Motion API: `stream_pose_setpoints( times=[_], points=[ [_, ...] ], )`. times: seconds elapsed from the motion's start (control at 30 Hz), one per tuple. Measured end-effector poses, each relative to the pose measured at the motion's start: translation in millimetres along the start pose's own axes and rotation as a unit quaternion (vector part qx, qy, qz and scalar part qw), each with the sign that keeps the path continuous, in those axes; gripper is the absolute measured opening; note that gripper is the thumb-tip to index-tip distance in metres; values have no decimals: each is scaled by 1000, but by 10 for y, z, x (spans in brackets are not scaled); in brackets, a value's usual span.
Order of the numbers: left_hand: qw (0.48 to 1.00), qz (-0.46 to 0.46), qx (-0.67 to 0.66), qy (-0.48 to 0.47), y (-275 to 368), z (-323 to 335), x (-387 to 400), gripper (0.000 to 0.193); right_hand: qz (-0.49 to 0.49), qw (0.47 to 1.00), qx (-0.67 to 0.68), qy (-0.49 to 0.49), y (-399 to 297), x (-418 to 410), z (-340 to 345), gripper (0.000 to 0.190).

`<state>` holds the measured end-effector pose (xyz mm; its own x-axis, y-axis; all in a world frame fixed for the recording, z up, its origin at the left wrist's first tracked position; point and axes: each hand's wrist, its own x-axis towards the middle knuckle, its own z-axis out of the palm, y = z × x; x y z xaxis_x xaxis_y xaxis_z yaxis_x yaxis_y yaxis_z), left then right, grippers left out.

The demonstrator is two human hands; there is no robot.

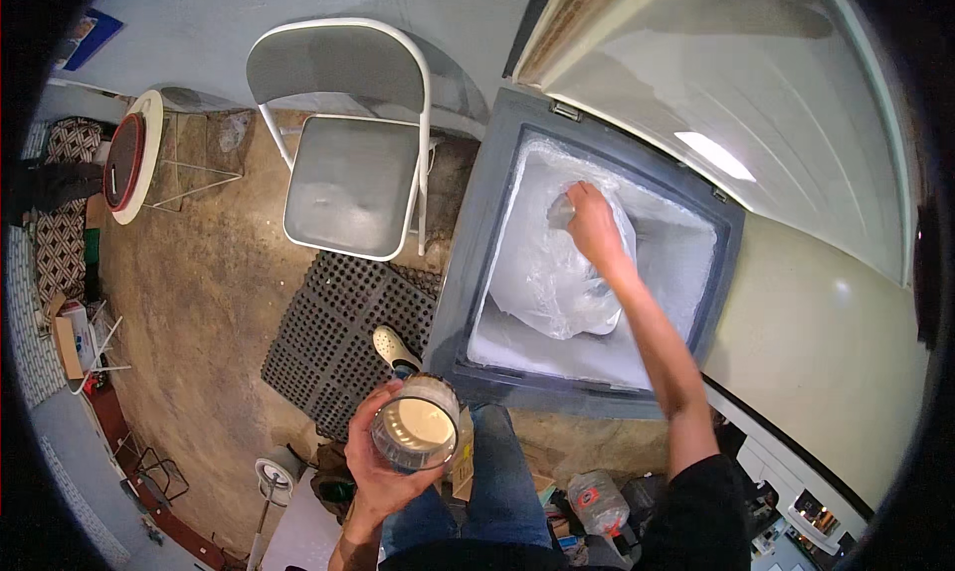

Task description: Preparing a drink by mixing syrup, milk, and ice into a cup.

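Observation:
My left hand (384,452) is wrapped around a drinking glass (415,431) with a pale creamy liquid in it, held upright in front of my legs. With my right arm reaching down into a frosted chest freezer (462,332), my right hand (595,224) pinches a small clear piece (561,211), which looks like ice. Below that hand a large clear plastic bag (548,280) with whitish contents fills much of the freezer. My palm side and some fingertips are hidden from view.
The raised freezer lid (746,86) leans back at the upper right. A grey folding chair (351,183) stands left of the freezer, beside a perforated black rubber mat (336,332). A large plastic bottle (598,502) and other clutter lie near my legs. A small round-topped table (153,153) is farther left.

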<state>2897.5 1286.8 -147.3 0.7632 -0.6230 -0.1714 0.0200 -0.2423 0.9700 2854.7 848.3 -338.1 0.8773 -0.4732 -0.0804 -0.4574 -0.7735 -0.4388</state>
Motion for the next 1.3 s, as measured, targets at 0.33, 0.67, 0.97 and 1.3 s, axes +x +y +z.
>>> stream_pose_setpoints(
  times=[0.33,0.67,0.97,1.3],
  points=[
    [1000,3,-1,-3,240,289,40,104,-8,994,-44,-99,51,-479,491,30],
    [999,24,37,1,141,345,-32,102,-35,990,75,116,-155,-32,-242,36],
    [1000,15,3,-11,182,449,-55,109,39,985,39,163,279,-525,384,39],
    [999,14,-27,-20,187,414,120,101,136,990,-25,24,77,-536,662,42]
  ],
)
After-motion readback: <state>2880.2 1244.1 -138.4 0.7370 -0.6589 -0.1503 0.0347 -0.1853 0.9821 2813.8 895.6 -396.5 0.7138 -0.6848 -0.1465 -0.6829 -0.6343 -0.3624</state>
